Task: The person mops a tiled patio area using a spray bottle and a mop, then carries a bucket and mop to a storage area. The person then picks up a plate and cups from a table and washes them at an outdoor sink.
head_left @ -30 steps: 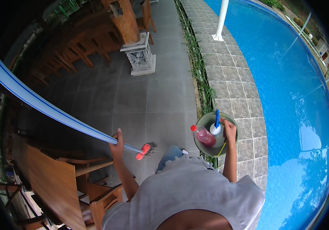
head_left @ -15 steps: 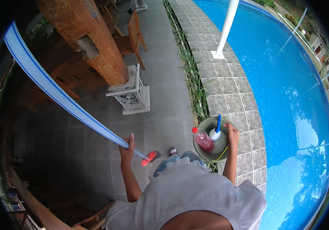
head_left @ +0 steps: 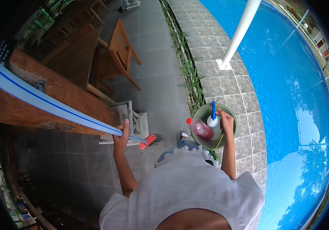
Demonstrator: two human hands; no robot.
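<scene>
Left hand [head_left: 121,135] grip wrapped around the long blue-and-white pole [head_left: 53,107] near its red-tipped end, long axis running up-left away from the body; right hand [head_left: 225,122] grip clasped on the green bucket [head_left: 201,113], held beside the pool [head_left: 287,76].

I see open grey paving [head_left: 160,88] running ahead between the wooden chair [head_left: 120,53] on my left and the planted strip [head_left: 189,73] along the pool edge; a stone pedestal [head_left: 128,119] and thick timber beam [head_left: 49,99] block the left side
</scene>
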